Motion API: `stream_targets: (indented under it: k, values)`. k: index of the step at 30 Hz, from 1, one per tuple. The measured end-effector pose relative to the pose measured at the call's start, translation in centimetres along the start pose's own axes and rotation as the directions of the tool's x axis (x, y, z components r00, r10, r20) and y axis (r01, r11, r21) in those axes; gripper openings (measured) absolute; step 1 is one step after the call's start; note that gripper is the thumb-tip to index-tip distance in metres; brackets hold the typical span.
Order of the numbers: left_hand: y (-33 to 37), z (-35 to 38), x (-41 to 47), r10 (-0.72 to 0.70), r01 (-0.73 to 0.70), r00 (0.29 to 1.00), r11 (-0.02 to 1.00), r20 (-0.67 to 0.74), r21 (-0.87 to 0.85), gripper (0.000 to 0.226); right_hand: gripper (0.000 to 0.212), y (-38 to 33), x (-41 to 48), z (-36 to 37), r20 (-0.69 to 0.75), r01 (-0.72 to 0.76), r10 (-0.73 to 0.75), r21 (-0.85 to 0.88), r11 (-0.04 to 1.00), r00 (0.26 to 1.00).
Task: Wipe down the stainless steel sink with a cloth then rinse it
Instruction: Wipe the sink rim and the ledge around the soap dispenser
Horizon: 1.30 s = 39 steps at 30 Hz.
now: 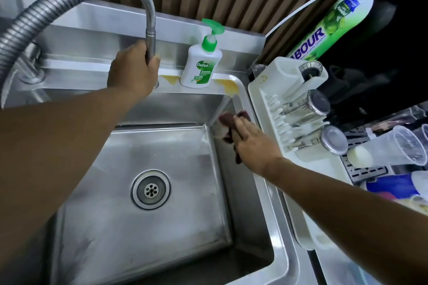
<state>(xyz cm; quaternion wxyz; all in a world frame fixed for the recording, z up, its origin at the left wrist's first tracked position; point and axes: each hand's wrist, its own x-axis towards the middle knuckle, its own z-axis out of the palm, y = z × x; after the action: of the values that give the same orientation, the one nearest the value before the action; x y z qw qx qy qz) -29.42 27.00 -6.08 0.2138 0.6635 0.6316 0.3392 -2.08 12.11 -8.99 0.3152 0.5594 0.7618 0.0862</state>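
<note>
**Faucet aimed at back-right corner, cloth on right wall**

I see my left hand (133, 69) wrapped around the lower end of the flexible metal faucet hose (151, 37), fingers curled tight round the spout end, thumb on the right side. The hose arcs up and over from its base (31, 71) on the back ledge at left. A blurred stream of water (223, 106) runs diagonally from the hand toward the back-right corner of the stainless steel sink (148, 227).

My right hand (251, 143) lies flat on a dark maroon cloth (229, 122), fingers extended and close together, pressing it against the sink's upper right wall just below the rim, near the back-right corner. The water lands right beside the cloth. Part of the cloth hangs below the palm.

The round drain strainer (151, 189) sits in the basin floor, well apart from both hands. A Dettol pump bottle (201, 62) stands upright on the back ledge, between two yellowish stains (228, 84) on the ledge.

Right of the sink, a white drying rack (273, 85) on the counter holds steel cups (308, 106) lying on their sides. Clear plastic cups (403, 146) lie further right. A green-capped dish liquid bottle (335, 16) leans at upper right.
</note>
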Motion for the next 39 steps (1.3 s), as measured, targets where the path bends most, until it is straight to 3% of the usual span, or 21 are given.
stream_targets:
  k: [2,4,7,10,13,15,20,25,27,29,32,35,39]
  values:
    - [0.0,0.1,0.0,0.000,0.001,1.000,1.000,-0.001,0.012,0.020,0.067,-0.6,0.8,0.4,0.028,-0.206,0.204,0.128,0.970,0.979]
    - [-0.1,0.2,0.1,-0.002,0.002,1.000,1.000,0.005,0.024,0.021,0.066,-2.9,-0.2,1.1,-0.019,-0.386,0.408,0.289,0.876,0.913]
    - [-0.3,0.3,0.3,0.001,-0.001,1.000,0.999,0.002,0.041,0.026,0.062,-7.0,-3.5,2.5,-0.076,-0.460,0.558,0.481,0.746,0.826]
    - [-0.2,0.3,0.4,0.000,-0.001,1.000,0.999,0.005,0.042,0.028,0.069,-7.1,-3.3,3.2,-0.005,-0.478,0.573,0.545,0.688,0.819]
    - [-0.2,0.4,0.6,-0.016,0.015,1.000,0.999,0.010,0.035,0.028,0.057,-5.3,0.7,2.2,-0.022,-0.496,0.623,0.583,0.643,0.782]
    - [-0.3,0.4,0.6,-0.029,0.029,0.999,0.999,0.017,0.037,0.027,0.061,-4.0,4.3,1.1,-0.027,-0.468,0.615,0.622,0.627,0.788]
    - [-0.4,0.5,0.5,-0.031,0.031,0.999,0.999,0.007,0.036,0.025,0.063,-1.8,9.2,0.6,-0.101,-0.419,0.584,0.602,0.680,0.805]
    - [0.3,0.4,0.3,-0.114,0.114,0.993,0.993,0.033,0.015,0.023,0.064,-2.5,6.0,2.4,-0.163,-0.369,0.566,0.608,0.703,0.808]
    - [0.7,0.3,-0.4,-0.138,0.139,0.990,0.990,-0.030,0.029,0.013,0.066,-3.7,3.2,3.2,-0.159,-0.353,0.551,0.617,0.704,0.819]
    - [1.3,0.5,-2.3,-0.130,0.149,0.972,0.985,-0.193,0.088,0.031,0.065,-4.7,1.3,3.2,-0.133,-0.353,0.551,0.640,0.682,0.824]
    - [3.3,1.3,-5.1,0.025,-0.005,0.948,0.998,-0.316,0.062,0.039,0.063,-4.2,2.3,2.3,-0.118,-0.368,0.586,0.676,0.639,0.802]
    - [5.1,2.8,-5.0,0.020,-0.031,0.987,0.997,-0.157,-0.065,0.041,0.060,-2.3,6.6,1.0,-0.103,-0.359,0.573,0.685,0.633,0.813]
    - [7.4,4.9,-1.9,0.009,-0.009,1.000,1.000,0.022,-0.015,0.073,0.072,-0.6,9.9,0.6,-0.046,-0.358,0.513,0.664,0.657,0.857]
